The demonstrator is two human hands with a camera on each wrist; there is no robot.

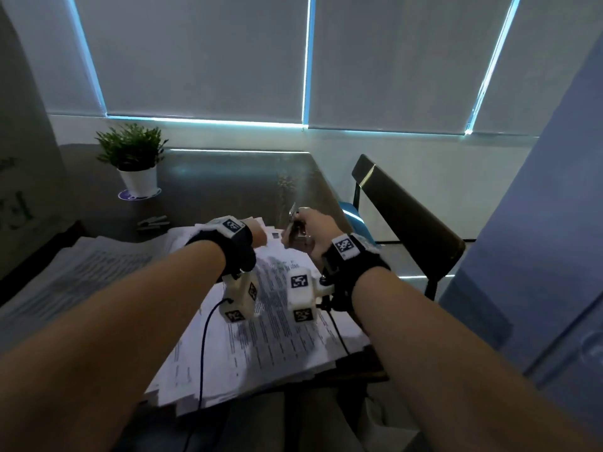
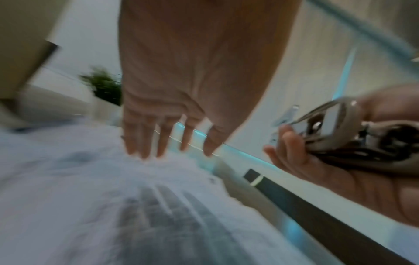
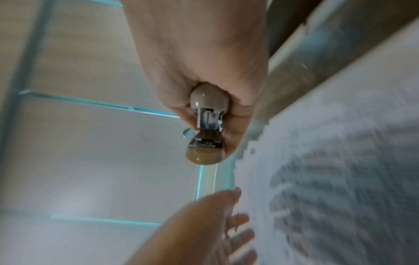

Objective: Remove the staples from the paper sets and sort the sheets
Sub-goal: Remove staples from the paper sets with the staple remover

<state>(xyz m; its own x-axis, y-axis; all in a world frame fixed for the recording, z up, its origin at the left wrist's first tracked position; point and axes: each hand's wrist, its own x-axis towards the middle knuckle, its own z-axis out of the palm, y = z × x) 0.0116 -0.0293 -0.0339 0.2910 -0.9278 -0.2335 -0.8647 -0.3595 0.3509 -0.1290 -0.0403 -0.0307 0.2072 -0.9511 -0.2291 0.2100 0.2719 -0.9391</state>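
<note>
Fingers point(image 2: 145, 136) of my left hand point(image 2: 192, 71) are straight and a little spread, tips down at the top edge of the printed paper stack point(image 1: 277, 327); blur hides whether they actually touch the sheets. Right hand point(image 1: 315, 231) is wrapped around a beige staple remover point(image 3: 205, 125), held raised just off the stack's far right corner, metal jaws pointing away from me; I cannot tell how far they gape. Both hands sit close together, not touching. Stack lies fanned, slightly skewed, on the dark table point(image 1: 228, 181), overhanging its near edge. A second pile of sheets point(image 1: 81, 265) lies to the left, beside the first. Behind it on the table, what looks like a stapler point(image 1: 153, 221), then a potted plant point(image 1: 133, 158). Chair point(image 1: 408, 216) stands at the table's right side.
</note>
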